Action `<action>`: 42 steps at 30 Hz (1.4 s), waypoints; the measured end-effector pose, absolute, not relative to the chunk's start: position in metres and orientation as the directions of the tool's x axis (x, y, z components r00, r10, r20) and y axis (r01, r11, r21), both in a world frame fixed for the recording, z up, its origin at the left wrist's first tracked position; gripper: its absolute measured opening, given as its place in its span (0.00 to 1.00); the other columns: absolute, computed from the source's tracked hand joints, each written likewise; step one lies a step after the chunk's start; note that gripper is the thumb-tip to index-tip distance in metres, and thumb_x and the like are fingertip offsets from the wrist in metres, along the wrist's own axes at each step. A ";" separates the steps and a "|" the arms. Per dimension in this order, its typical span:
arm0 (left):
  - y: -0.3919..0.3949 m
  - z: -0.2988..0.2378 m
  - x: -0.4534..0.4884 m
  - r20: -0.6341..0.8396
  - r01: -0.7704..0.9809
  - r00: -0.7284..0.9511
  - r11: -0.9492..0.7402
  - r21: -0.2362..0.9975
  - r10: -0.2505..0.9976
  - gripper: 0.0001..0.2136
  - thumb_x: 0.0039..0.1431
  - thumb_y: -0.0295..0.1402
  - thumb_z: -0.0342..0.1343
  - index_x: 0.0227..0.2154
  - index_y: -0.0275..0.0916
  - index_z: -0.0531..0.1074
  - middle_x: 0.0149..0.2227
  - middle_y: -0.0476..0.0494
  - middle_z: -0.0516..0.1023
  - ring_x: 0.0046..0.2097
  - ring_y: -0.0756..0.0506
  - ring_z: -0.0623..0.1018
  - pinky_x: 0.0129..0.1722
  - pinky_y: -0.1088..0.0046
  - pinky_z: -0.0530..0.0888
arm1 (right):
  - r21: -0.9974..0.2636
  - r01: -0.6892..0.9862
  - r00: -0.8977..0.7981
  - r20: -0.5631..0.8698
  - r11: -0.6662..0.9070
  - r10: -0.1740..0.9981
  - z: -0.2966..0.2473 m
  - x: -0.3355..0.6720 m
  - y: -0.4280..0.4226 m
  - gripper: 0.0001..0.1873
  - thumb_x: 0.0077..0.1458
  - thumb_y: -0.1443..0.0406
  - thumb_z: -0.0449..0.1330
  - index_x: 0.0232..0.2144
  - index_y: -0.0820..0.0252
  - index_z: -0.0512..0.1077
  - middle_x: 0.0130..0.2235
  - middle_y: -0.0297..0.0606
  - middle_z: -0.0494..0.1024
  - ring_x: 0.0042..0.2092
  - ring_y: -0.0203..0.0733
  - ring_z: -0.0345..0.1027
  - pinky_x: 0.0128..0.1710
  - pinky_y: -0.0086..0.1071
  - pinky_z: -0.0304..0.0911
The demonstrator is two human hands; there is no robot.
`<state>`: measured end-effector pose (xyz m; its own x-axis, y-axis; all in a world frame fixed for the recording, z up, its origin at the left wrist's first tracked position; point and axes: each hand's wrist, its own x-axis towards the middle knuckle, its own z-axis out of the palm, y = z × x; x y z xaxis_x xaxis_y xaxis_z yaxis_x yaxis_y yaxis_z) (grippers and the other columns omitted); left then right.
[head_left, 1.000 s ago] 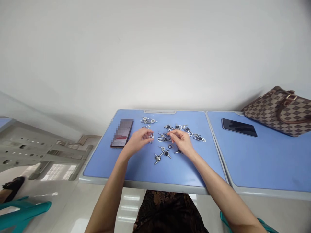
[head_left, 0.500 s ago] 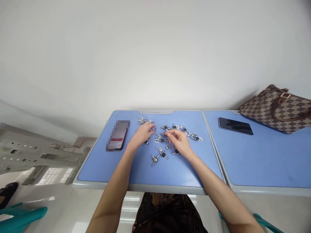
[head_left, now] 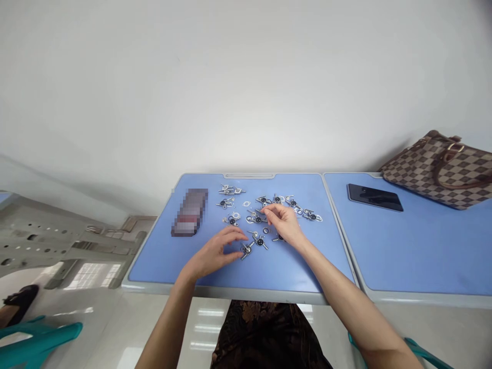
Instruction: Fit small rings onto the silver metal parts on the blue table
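Note:
Several small metal fittings lie loose on the blue desk top [head_left: 161,256]; some have round black discs and thin prongs. My left hand [head_left: 217,250] is open, thumb and fingers apart, at the left of the nearest fitting [head_left: 247,250]. Close by on its right is another black-centred fitting [head_left: 260,242]. My right hand [head_left: 283,221] hovers over the right-hand cluster with thumb and forefinger pinched; whatever is between them is too small to make out. Beneath its fingertips sits a fitting with a black disc [head_left: 258,219]. A dark ring [head_left: 266,230] and a flat pale gasket-like piece [head_left: 246,204] lie among them.
A blurred-out phone [head_left: 189,212] lies on the left of the desk. On the adjoining desk are a black phone [head_left: 375,197] and a checkered handbag [head_left: 442,169]. A white wall [head_left: 246,87] rises behind. Teal chair parts [head_left: 42,343] show at the lower left.
My left hand has moved from the upper-left fittings down toward the nearest one, uncovering the pieces behind. My right hand stays pinched in nearly the same place.

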<state>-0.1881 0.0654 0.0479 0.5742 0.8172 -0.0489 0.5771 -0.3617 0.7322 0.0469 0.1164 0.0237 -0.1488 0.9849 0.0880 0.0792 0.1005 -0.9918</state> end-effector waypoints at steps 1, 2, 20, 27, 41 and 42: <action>0.060 0.045 -0.187 -0.054 0.588 0.576 -0.368 0.720 0.816 0.18 0.60 0.31 0.56 0.53 0.49 0.69 0.55 0.45 0.68 0.55 0.45 0.70 0.52 0.67 0.71 | -0.991 0.086 -0.152 0.087 0.101 0.985 0.023 0.047 0.116 0.14 0.56 0.56 0.57 0.33 0.60 0.75 0.19 0.29 0.67 0.22 0.33 0.55 0.22 0.27 0.52; 0.056 0.041 -0.184 -0.053 0.600 0.576 -0.378 0.705 0.816 0.20 0.59 0.29 0.56 0.54 0.49 0.67 0.55 0.45 0.68 0.56 0.45 0.69 0.53 0.66 0.70 | -0.991 0.092 -0.154 0.087 0.102 0.984 0.023 0.047 0.116 0.14 0.56 0.55 0.57 0.33 0.60 0.75 0.20 0.29 0.67 0.22 0.33 0.56 0.22 0.27 0.53; 0.035 0.014 -0.157 0.113 0.731 0.344 -0.341 0.592 0.932 0.10 0.58 0.31 0.59 0.42 0.43 0.68 0.40 0.48 0.72 0.39 0.47 0.74 0.40 0.69 0.72 | -0.991 0.082 -0.226 0.089 0.110 0.970 0.028 0.047 0.110 0.19 0.60 0.51 0.54 0.35 0.61 0.74 0.21 0.29 0.67 0.23 0.33 0.58 0.25 0.28 0.55; 0.034 0.012 -0.156 0.103 0.725 0.331 -0.323 0.608 0.938 0.10 0.57 0.31 0.59 0.41 0.42 0.67 0.40 0.47 0.72 0.40 0.46 0.73 0.41 0.67 0.71 | -1.000 0.009 -0.278 0.024 0.027 0.960 0.029 0.047 0.107 0.22 0.61 0.48 0.52 0.35 0.60 0.72 0.23 0.30 0.68 0.21 0.32 0.54 0.21 0.27 0.51; 0.036 0.009 -0.155 0.118 0.721 0.306 -0.311 0.619 0.945 0.10 0.56 0.30 0.60 0.40 0.42 0.68 0.39 0.48 0.73 0.39 0.46 0.73 0.40 0.68 0.71 | -0.975 0.191 -0.360 0.039 0.114 0.932 0.030 0.045 0.101 0.22 0.62 0.47 0.50 0.29 0.58 0.71 0.21 0.29 0.63 0.23 0.34 0.55 0.24 0.28 0.51; 0.036 0.009 -0.155 0.119 0.721 0.305 -0.311 0.620 0.945 0.10 0.56 0.30 0.60 0.40 0.42 0.68 0.39 0.48 0.73 0.39 0.46 0.73 0.40 0.68 0.71 | -0.974 0.198 -0.364 0.033 0.112 0.931 0.029 0.044 0.102 0.23 0.62 0.47 0.51 0.29 0.58 0.71 0.21 0.29 0.64 0.23 0.34 0.55 0.23 0.28 0.51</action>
